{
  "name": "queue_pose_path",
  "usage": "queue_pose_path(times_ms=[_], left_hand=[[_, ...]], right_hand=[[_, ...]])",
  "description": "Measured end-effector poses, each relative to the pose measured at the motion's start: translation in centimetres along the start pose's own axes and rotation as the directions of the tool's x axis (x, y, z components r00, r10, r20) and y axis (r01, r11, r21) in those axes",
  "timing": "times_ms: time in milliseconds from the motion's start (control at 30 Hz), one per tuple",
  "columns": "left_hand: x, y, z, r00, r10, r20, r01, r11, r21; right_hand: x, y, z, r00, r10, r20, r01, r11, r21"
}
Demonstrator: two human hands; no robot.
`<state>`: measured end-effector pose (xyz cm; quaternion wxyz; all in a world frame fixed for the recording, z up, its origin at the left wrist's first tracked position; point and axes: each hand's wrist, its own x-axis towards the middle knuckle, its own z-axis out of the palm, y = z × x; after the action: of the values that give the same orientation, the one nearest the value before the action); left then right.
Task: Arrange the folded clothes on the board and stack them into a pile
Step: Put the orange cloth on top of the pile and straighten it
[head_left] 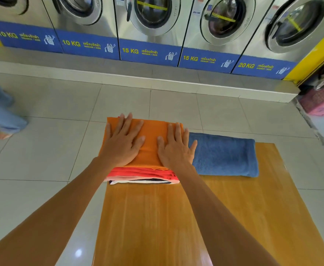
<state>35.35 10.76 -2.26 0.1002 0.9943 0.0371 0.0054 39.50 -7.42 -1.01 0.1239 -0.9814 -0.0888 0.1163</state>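
On the wooden board (pixel 157 217), left hand (pixel 122 141) and right hand (pixel 175 148) lie flat, fingers spread, atop the orange cloth (pixel 151 143) crowning the pile (pixel 144 175); blue towel (pixel 224 154) touching alongside.

A glossy, honey-coloured wooden board (pixel 176 217) serves as the table, stretching away from the viewer above a floor of large pale grey tiles (pixel 42 150). At its far left end sits a stack of folded clothes (pixel 144 173), with an orange cloth on top, red and pink layers beneath, and a dark-and-white striped piece at the bottom touching the wood. Just to the right of the stack, and touching its side, a folded blue terry towel (pixel 226 156) lies flat on the board, while the near half of the wood is bare and reflects light.
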Motion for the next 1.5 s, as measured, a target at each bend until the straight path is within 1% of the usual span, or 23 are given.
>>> queue_pose_path(times_ms=[67,167,233,300,333,400,467,600,733,900,933,1000,1067,1100,1133,1167,1200,1233,1267,1300,1333,1433,1500], left_hand=[[0.4,0.0,0.0,0.999,0.02,0.035,-0.02,1.0,-0.01],[0.8,-0.4,0.1,0.997,0.032,0.076,-0.031,0.999,-0.02],[0.8,-0.3,0.0,0.994,0.011,0.106,-0.009,1.0,-0.025],[0.9,0.1,-0.2,0.991,-0.017,0.13,0.02,1.0,-0.024],[0.9,0.3,-0.1,0.991,-0.027,0.128,0.03,0.999,-0.018],[0.7,0.6,0.3,0.995,-0.033,0.09,0.033,0.999,0.003],[0.4,0.7,0.8,0.997,-0.043,0.064,0.042,0.999,0.013],[0.1,0.8,1.5,0.997,-0.061,0.039,0.061,0.998,0.016],[-0.1,1.1,3.0,0.995,-0.096,-0.002,0.096,0.995,-0.025],[-0.5,1.1,3.2,0.994,-0.11,-0.019,0.11,0.993,-0.031],[-0.6,1.2,2.8,0.992,-0.123,-0.007,0.122,0.992,-0.038],[-0.4,1.2,1.3,0.987,-0.134,0.09,0.139,0.989,-0.056],[-0.7,1.4,-0.6,0.978,-0.103,0.178,0.128,0.983,-0.134],[-1.1,1.3,-1.5,0.984,-0.094,0.149,0.125,0.969,-0.215],[-1.5,1.1,-2.4,0.99,-0.121,0.067,0.136,0.938,-0.319],[-1.8,0.7,-3.2,0.978,-0.203,-0.043,0.166,0.89,-0.424],[-2.1,0.1,-4.0,0.932,-0.331,-0.15,0.218,0.839,-0.498],[-1.9,-0.9,-4.7,0.865,-0.452,-0.217,0.282,0.797,-0.534],[-1.7,-2.0,-5.3,0.817,-0.528,-0.234,0.344,0.77,-0.538],[-1.3,-3.1,-5.5,0.796,-0.572,-0.198,0.4,0.743,-0.536],[-0.8,-3.9,-5.6,0.795,-0.589,-0.146,0.434,0.721,-0.54],[0.6,-5.4,-4.8,0.796,-0.602,0.071,0.513,0.607,-0.607],[1.4,-5.6,-4.4,0.789,-0.597,0.145,0.535,0.552,-0.639]], right_hand=[[-0.5,0.0,-0.1,0.999,0.048,0.011,-0.048,0.999,0.012],[-1.0,-0.5,0.3,0.999,0.054,0.009,-0.054,0.999,-0.004],[-0.8,-0.7,0.1,0.998,0.063,0.014,-0.062,0.997,-0.051],[-0.2,-1.2,-0.9,0.999,0.05,-0.018,-0.052,0.991,-0.126],[0.1,-1.7,-1.3,0.998,0.021,-0.054,-0.028,0.99,-0.138],[0.1,-2.8,-1.2,0.992,-0.059,-0.107,0.049,0.995,-0.091],[-0.2,-3.5,0.2,0.992,-0.097,-0.084,0.096,0.995,-0.021],[-0.1,-2.6,2.6,0.995,-0.086,-0.054,0.084,0.996,-0.042],[-0.2,-2.3,3.6,0.99,-0.091,-0.107,0.083,0.993,-0.079],[-0.4,-2.5,3.5,0.99,-0.095,-0.1,0.088,0.994,-0.067],[-0.4,-2.7,3.2,0.991,-0.099,-0.085,0.095,0.994,-0.055],[-0.4,-2.9,2.6,0.993,-0.113,-0.043,0.112,0.993,-0.038],[-0.5,-2.9,1.8,0.993,-0.118,0.014,0.119,0.991,-0.068],[-0.5,-2.8,1.2,0.993,-0.11,0.042,0.113,0.99,-0.082],[-0.4,-2.8,0.7,0.994,-0.094,0.053,0.098,0.992,-0.083],[-0.4,-3.0,0.0,0.996,-0.081,0.045,0.084,0.994,-0.069],[-0.4,-3.4,-0.6,0.996,-0.086,0.017,0.087,0.995,-0.049],[-0.4,-4.1,-1.0,0.993,-0.113,-0.025,0.112,0.993,-0.03],[-0.4,-4.8,-1.2,0.987,-0.15,-0.06,0.149,0.989,-0.014],[-0.6,-5.6,-1.2,0.981,-0.18,-0.074,0.181,0.984,0.003],[-0.9,-6.4,-0.8,0.979,-0.194,-0.067,0.196,0.98,0.025],[-1.7,-7.5,1.4,0.986,-0.165,-0.01,0.165,0.986,0.034],[-1.7,-7.3,2.5,0.989,-0.144,-0.02,0.144,0.99,-0.003]])
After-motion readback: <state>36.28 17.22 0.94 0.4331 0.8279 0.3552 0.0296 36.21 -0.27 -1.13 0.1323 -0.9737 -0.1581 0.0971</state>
